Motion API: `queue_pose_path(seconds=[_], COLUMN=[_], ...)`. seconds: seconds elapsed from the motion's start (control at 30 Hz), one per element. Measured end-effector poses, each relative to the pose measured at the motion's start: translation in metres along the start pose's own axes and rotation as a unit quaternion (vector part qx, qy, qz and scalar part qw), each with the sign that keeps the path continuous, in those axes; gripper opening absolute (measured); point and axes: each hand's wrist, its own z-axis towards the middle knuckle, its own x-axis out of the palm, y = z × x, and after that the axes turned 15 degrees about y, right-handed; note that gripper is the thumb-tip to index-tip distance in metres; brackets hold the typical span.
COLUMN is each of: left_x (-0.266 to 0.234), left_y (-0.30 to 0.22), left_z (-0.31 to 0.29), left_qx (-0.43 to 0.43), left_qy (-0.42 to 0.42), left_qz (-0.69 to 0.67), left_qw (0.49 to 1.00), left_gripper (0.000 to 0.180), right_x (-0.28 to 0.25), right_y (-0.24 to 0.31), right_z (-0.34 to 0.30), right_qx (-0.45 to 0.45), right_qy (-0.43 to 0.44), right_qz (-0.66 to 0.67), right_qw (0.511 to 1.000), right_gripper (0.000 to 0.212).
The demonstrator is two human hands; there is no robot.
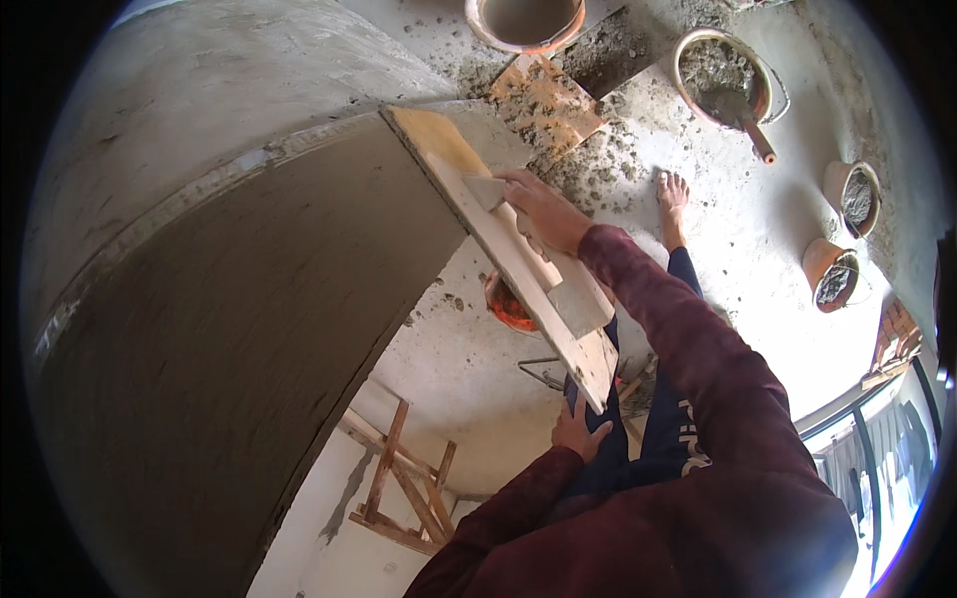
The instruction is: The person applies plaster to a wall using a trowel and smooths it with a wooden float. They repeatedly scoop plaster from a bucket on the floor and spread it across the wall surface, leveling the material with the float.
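My right hand (548, 211) is wrapped round the handle of a long wooden plastering float (488, 254). The float slants from upper left to lower right. Its long left edge lies along the dark, wet plaster (229, 279) of the wall; whether it presses on it I cannot tell. My left hand (580, 431) rests on my leg in dark trousers, thumb and fingers apart, holding nothing. Partly hidden behind the float is an orange-red container (510, 307).
Mortar-filled buckets stand at right, one large bucket (750, 52) with a tool handle (760, 142) sticking out. Another bucket (570, 38) is at top. A mortar-spattered board (558, 100) lies on the floor. A wooden trestle (404, 483) stands lower left, brick stack (899, 334) far right.
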Motion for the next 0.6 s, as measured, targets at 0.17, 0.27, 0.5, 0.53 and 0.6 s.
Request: queue_pose_path(seconds=[0.17, 0.27, 0.5, 0.53, 0.6], left_x=[0.06, 0.082, 0.016, 0.018, 0.023], left_y=[0.072, 0.115, 0.108, 0.121, 0.158], left_z=[0.053, 0.102, -0.006, -0.013, -0.016], left_qx=[0.176, 0.269, 0.188, 0.189, 0.102], left_qy=[-0.081, -0.077, -0.022, -0.026, -0.031], left_qz=[0.0, -0.015, -0.23, -0.248, -0.254], left_qw=[0.981, 0.96, 0.955, 0.95, 0.961], left_gripper=[0.065, 0.069, 0.062, 0.062, 0.062], right_x=[0.023, 0.038, 0.062, 0.066, 0.075], right_y=[0.054, 0.079, 0.135, 0.145, 0.164], right_z=[-0.039, -0.047, -0.092, -0.098, -0.11], right_qx=[-0.02, -0.039, -0.032, -0.024, -0.003], right_qy=[-0.004, 0.004, 0.02, 0.025, 0.046], right_qz=[0.044, 0.048, 0.004, 0.021, 0.094], right_qw=[0.999, 0.998, 0.999, 0.999, 0.994], right_gripper=[0.041, 0.041, 0.042, 0.042, 0.042])
